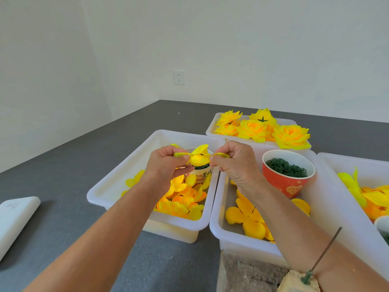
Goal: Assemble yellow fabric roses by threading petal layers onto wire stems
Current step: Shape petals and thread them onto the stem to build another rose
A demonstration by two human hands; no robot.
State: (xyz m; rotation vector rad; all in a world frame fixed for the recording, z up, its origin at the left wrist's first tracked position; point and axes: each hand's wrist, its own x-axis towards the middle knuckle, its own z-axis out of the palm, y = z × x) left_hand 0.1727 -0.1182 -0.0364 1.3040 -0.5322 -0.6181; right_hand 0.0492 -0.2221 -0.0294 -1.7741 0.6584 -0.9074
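Both hands pinch a small yellow fabric petal layer at mid-frame, the left hand and right hand each gripping an opposite lobe, apparently spreading it to find its centre hole. Below sit white plastic bins of loose yellow petals, sorted within reach. Finished yellow fabric roses fill a tray at upper right. A red paper cup holds green rings. A thin wire stem stands upright at lower right, ready for threading.

Paper cup: red Chinese print, partly hidden; other markings illegible.
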